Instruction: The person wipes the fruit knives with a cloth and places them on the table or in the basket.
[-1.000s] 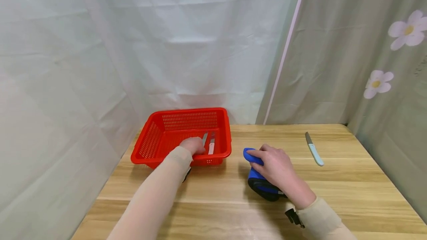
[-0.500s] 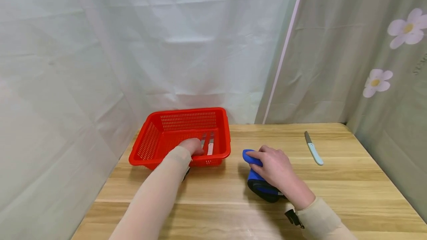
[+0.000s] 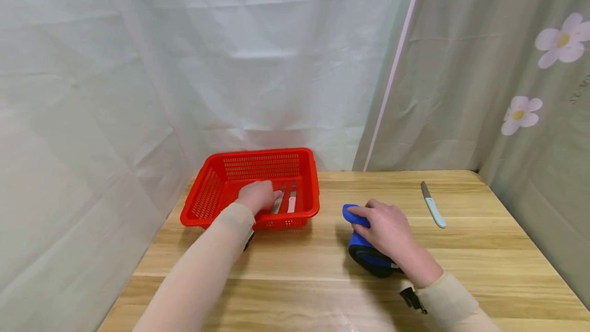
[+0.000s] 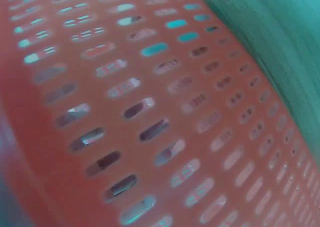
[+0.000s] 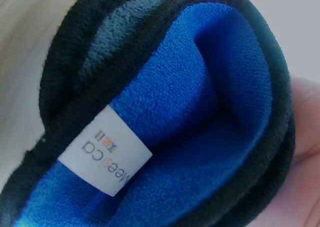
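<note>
My left hand [image 3: 256, 196] is inside the red plastic basket [image 3: 216, 158], its thumb extended beside a fork with a pale handle [image 3: 277, 206]. The other fingers are hidden from the head view. A second fork with a white handle [image 3: 292, 204] lies parallel, just to the right. In the left wrist view only the slotted wall of the basket [image 4: 165, 117] shows, blurred. My right hand [image 3: 389, 229] grips a folded blue cloth [image 3: 360, 240] with black edging, held between thumb and fingers. Its loops and a white label [image 5: 106, 149] are close up in the right wrist view.
On the right of the wooden table [image 3: 488, 260] lies a knife with a light blue handle [image 3: 434, 211], blade pointing away. Pale curtains [image 3: 286, 65] stand along the table's back and sides. The basket sits at the table's back left.
My left hand has moved left and slightly away from the fork beside it, whose handle now shows in the basket. My right hand has shifted slightly right with the blue cloth.
</note>
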